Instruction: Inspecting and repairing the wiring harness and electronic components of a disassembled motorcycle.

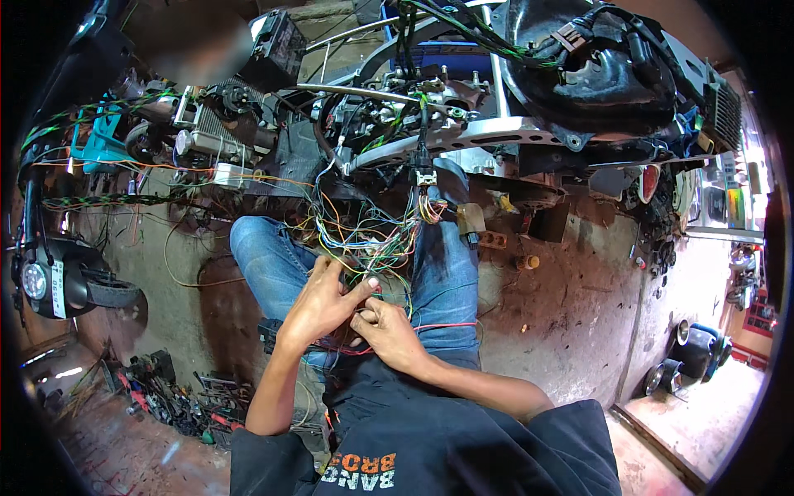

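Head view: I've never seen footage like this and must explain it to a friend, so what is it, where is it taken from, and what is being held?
There is no robot here. A wide fisheye camera on a person's head looks down, so straight edges bend near the rim.

The bare left hand and bare right hand are the wearer's own, working above legs in faded blue jeans. Their fingers are at a loose tangle of thin multicoloured wires; exactly which strand each holds is hard to tell.

Beyond is what looks like a motorcycle's curved silver metal frame. On the stained grey-brown concrete floor, a jumbled heap of dark metal tools lies at lower left.
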A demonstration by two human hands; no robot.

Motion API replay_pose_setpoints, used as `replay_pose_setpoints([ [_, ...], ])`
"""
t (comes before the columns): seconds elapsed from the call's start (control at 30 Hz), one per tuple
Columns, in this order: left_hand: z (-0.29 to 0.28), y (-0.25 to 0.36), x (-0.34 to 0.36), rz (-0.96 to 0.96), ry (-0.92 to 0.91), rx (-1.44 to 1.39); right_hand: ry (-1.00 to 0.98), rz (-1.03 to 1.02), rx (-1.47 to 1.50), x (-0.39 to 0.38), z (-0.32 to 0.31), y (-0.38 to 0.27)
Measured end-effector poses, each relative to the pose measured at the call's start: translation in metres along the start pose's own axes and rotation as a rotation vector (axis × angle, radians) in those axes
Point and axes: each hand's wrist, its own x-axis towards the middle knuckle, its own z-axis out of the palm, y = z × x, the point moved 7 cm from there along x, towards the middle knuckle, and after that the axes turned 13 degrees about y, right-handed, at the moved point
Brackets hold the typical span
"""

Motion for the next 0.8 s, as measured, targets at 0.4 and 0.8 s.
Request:
replay_pose_setpoints([
  [0.4,-0.010,-0.022,0.001,0.014,0.192,-0.075,0.066,-0.103,0.020,-0.008,-0.048,-0.050],
  [0.8,-0.025,-0.002,0.003,0.085,0.447,0.067,0.705,-0.381,-0.277,0.047,-0.216,-0.053],
])
